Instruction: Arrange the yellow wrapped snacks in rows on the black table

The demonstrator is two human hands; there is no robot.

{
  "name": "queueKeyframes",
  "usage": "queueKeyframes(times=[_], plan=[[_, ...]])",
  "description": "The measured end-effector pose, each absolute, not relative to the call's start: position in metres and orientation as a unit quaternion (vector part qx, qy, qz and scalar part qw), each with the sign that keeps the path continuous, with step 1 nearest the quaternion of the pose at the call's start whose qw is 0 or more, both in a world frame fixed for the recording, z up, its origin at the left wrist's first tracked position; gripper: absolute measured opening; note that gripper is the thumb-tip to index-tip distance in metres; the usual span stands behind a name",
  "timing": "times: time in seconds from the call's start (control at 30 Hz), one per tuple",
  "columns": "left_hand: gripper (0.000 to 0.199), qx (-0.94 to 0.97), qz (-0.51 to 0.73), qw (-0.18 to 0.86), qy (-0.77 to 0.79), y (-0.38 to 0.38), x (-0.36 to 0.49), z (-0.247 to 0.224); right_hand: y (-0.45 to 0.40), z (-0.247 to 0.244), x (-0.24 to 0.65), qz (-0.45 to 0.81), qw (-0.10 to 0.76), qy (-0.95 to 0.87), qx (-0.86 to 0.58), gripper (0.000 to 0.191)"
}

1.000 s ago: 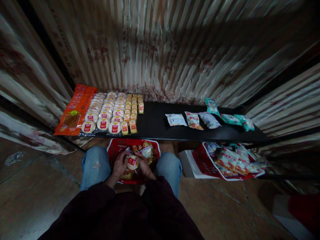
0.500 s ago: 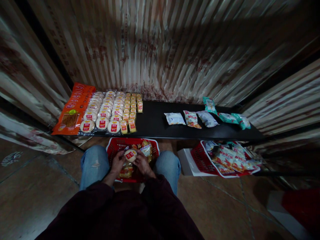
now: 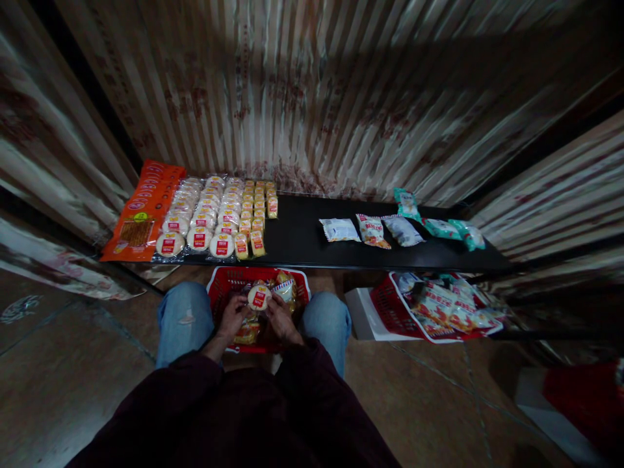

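Note:
A round wrapped cracker (image 3: pixel 259 298) with a red and yellow label is held between my two hands. The fingers of my left hand (image 3: pixel 233 316) close on its left edge, and my right hand (image 3: pixel 281 316) grips the right edge. Both hands are over a red basket (image 3: pixel 213 284) set between my knees. Inside lie more snack packets (image 3: pixel 247 333), partly hidden by the hands. On the black shelf ahead, similar round crackers (image 3: pixel 199 238) stand in overlapping rows, with small yellow packets (image 3: pixel 257 243) to their right.
At the shelf's left end lies an orange bag (image 3: pixel 141 211). White packets (image 3: pixel 340 229) and green packets (image 3: pixel 468 234) lie along the right part of the black shelf (image 3: pixel 297 244). Below it, a second red basket (image 3: pixel 385 307) full of packets leans on a white box (image 3: pixel 358 315).
The cracker in my hands has moved slightly up and right, and its label has turned. Both hands keep their hold. The view has shifted a little.

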State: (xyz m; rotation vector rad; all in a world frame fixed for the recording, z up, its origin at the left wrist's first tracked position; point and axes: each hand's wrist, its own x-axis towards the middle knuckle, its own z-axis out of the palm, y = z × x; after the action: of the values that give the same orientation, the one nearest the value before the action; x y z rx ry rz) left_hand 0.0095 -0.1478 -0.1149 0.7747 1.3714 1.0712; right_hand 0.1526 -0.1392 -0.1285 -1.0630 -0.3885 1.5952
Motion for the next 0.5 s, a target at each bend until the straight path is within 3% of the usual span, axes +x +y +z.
queueKeyframes(times=[0.23, 0.5], plan=[[0.032, 0.351, 0.456, 0.574, 0.583, -0.148, 0.01, -0.12, -0.142, -0.126, 0.155, 0.736, 0.494, -0.147, -0.439, 0.046], [0.018, 0.385, 0.448, 0.529, 0.609, -0.148, 0.009, -0.126, -0.142, -0.121, 0.153, 0.732, 0.498, -0.147, -0.441, 0.048]])
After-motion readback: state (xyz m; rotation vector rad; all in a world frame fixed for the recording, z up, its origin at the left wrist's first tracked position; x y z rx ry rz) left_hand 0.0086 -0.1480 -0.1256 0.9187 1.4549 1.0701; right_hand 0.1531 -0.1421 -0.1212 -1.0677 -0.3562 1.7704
